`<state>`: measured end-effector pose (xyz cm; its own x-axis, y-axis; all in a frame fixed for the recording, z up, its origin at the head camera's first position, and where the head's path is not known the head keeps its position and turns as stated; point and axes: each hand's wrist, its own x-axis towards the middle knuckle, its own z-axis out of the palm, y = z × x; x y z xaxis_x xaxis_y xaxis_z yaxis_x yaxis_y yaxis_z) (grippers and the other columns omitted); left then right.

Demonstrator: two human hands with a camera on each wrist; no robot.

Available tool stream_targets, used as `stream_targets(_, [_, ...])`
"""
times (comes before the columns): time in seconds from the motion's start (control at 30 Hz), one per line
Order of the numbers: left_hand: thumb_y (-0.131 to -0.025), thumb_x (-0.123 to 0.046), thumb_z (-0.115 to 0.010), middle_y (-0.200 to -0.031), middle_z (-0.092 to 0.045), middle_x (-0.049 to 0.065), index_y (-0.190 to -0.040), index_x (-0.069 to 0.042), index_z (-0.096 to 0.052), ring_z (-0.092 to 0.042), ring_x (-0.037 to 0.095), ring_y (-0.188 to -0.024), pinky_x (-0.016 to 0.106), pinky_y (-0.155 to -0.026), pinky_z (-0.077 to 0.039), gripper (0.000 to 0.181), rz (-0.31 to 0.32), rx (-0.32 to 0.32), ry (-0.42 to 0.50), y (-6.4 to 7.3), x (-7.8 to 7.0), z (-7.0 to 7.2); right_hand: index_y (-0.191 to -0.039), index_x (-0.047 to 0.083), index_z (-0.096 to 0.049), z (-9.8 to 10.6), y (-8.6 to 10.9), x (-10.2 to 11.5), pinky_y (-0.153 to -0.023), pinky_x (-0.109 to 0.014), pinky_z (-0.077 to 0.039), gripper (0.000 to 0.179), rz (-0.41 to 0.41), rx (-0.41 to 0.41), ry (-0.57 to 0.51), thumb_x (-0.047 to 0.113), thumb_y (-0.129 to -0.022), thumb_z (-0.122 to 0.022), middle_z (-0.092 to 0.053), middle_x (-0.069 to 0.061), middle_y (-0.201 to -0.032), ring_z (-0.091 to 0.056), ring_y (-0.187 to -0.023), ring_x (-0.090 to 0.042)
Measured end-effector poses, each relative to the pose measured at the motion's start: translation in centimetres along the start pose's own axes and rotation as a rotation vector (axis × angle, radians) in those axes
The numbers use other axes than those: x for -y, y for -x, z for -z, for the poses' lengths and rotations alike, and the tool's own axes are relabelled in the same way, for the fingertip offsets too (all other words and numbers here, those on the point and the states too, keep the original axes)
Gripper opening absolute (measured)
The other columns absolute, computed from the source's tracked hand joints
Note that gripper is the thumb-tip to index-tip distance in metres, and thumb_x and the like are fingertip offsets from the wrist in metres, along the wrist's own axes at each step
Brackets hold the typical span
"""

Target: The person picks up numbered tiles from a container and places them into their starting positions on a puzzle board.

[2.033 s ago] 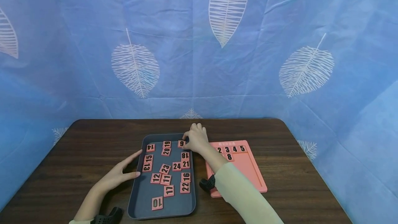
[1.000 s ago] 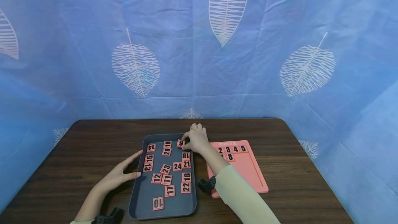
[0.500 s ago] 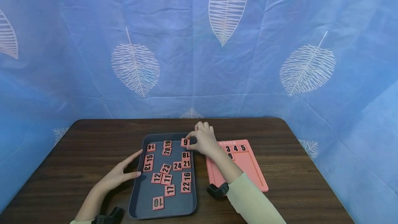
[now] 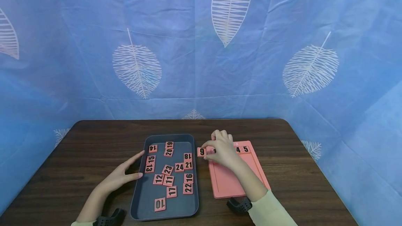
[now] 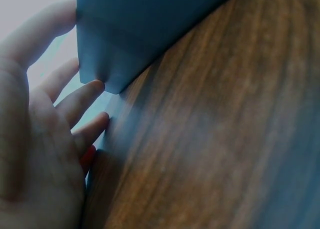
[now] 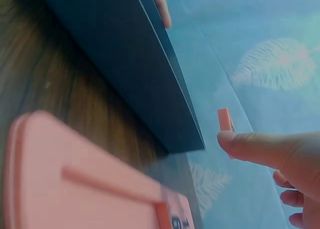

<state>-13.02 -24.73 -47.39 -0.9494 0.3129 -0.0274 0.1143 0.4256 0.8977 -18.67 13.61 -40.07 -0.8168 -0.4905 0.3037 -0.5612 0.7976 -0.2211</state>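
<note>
My right hand [image 4: 224, 152] pinches a pink number tile marked 9 [image 4: 201, 152] between thumb and fingers. It is over the left part of the pink puzzle board [image 4: 227, 182], and the right wrist view shows the tile [image 6: 225, 120] lifted, with the thumb on it. Tiles 4 and 5 [image 4: 245, 149] show in the board's top row; my hand covers most of the others. My left hand [image 4: 117, 177] has its fingers extended, with fingertips and thumb at the left rim of the dark grey tray [image 4: 142, 208]. In the left wrist view, its fingers [image 5: 82, 101] are at the tray's outer wall.
Several pink number tiles lie scattered in the tray, among them 10 [image 4: 159, 204], 17 [image 4: 171, 191], 24 [image 4: 179, 167] and 14 [image 4: 153, 148]. Tray and board stand side by side on the dark wooden table [image 4: 292, 184]. A blue leaf-patterned cloth [image 4: 194, 62] hangs behind.
My right hand has lifted the 9 tile from the tray's far right corner and carried it right, past the rim to the board's left edge. My left hand has stayed put.
</note>
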Motion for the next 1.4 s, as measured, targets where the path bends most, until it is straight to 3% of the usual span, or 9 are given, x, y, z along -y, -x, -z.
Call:
stream_targets(0.33, [-0.091, -0.021, -0.068, -0.154, -0.021, 0.021, -0.153, -0.019, -0.028, -0.017, 0.049, -0.137, 0.073, -0.097, -0.022, 0.074, -0.008, 0.009, 0.009, -0.2, 0.1, 0.2, -0.093, 0.024, -0.076, 1.1, 3.1, -3.3, -0.07, -0.039, -0.02, 0.027, -0.004, -0.041, -0.028, 0.024, -0.068, -0.088, -0.034, 0.004, -0.088, -0.029, -0.085, -0.022])
stream_targets(0.8, [-0.091, -0.023, -0.067, -0.155, -0.02, 0.02, -0.153, -0.019, -0.027, -0.015, 0.048, -0.138, 0.073, -0.098, -0.02, 0.075, -0.013, 0.007, -0.001, -0.3, 0.7, 0.1, -0.099, 0.024, -0.077, 1.3, 6.6, -8.2, -0.07, -0.04, -0.021, 0.03, -0.139, 0.019, -0.019, 0.026, -0.071, -0.086, -0.039, 0.003, -0.09, -0.032, -0.088, -0.023])
stream_targets(1.07, [-0.091, -0.024, -0.067, -0.155, -0.018, 0.021, -0.154, -0.019, -0.026, -0.013, 0.049, -0.138, 0.073, -0.098, -0.019, 0.075, -0.015, 0.013, -0.009, -0.3, 0.7, 0.1, -0.102, 0.02, -0.077, 1.5, 7.4, -9.7, -0.071, -0.041, -0.017, 0.031, -0.161, 0.01, -0.035, 0.022, -0.072, -0.085, -0.036, 0.001, -0.087, -0.03, -0.088, -0.026])
stream_targets(1.4, [-0.091, -0.022, -0.067, -0.155, -0.02, 0.02, -0.153, -0.02, -0.028, -0.013, 0.048, -0.138, 0.074, -0.097, -0.02, 0.074, -0.022, 0.003, -0.004, -0.2, 0.5, 0.0, -0.101, 0.02, -0.076, 1.0, 7.4, -11.0, -0.07, -0.04, -0.018, 0.031, -0.164, 0.034, 0.031, 0.021, -0.072, -0.085, -0.037, 0.001, -0.088, -0.031, -0.087, -0.025])
